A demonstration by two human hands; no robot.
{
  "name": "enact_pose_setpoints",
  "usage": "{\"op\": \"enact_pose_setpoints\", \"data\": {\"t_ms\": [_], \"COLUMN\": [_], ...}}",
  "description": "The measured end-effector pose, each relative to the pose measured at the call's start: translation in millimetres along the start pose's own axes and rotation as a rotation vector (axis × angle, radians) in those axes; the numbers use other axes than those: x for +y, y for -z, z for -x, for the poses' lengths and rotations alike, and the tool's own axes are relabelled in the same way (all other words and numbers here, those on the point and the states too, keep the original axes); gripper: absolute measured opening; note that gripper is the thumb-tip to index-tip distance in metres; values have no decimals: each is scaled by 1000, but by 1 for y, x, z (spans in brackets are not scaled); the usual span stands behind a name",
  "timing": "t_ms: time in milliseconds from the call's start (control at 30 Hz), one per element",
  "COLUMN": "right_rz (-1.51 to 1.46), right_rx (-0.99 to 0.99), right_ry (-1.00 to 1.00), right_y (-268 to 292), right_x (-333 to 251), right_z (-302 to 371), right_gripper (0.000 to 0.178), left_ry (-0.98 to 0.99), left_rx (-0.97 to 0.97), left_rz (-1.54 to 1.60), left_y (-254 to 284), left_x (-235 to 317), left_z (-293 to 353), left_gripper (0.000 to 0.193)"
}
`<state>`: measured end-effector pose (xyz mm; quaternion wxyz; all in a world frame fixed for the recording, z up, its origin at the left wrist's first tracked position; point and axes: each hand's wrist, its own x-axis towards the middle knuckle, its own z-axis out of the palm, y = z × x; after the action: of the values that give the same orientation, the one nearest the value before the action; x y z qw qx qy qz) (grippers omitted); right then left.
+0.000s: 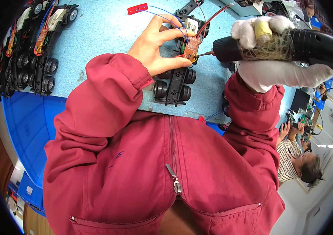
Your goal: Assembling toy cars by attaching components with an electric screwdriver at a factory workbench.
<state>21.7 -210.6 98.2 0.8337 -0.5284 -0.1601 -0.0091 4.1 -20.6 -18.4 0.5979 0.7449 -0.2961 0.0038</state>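
Note:
A black toy truck chassis [172, 87] with several wheels lies on the light-blue tabletop in front of me. On it sits a small brown circuit board [191, 47] with coloured wires. My bare left hand [156, 43] grips this board between thumb and forefinger, one at each end. My right hand [266, 58], in a white glove with the fingertips covered, is wrapped round a black electric screwdriver [227, 49]. The screwdriver lies level, its bit pointing left and reaching the board's near right corner. Blue wires run from the chassis to a small red board [137, 9].
Several similar wheeled chassis [41, 58] stand at the table's left, with boards and wires attached. Below the table edge on the left is a blue bin [29, 133]. At the far right a person in a striped top [287, 160] works at the bench.

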Motion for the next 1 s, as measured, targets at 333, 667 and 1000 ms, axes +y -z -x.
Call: {"op": "enact_pose_setpoints", "data": {"t_ms": [333, 667, 1000], "right_rz": [72, -13, 126], "right_rx": [-58, -199, 232], "right_ry": [124, 56, 202], "right_y": [-23, -38, -49], "right_x": [11, 10, -43], "right_z": [6, 29, 32], "right_gripper": [95, 61, 76], "left_ry": [-21, 94, 214], "left_rx": [20, 166, 169], "left_rz": [24, -195, -420], "left_y": [-1, -16, 9], "left_x": [-3, 26, 40], "left_z": [2, 9, -8], "left_gripper": [57, 82, 77]}}
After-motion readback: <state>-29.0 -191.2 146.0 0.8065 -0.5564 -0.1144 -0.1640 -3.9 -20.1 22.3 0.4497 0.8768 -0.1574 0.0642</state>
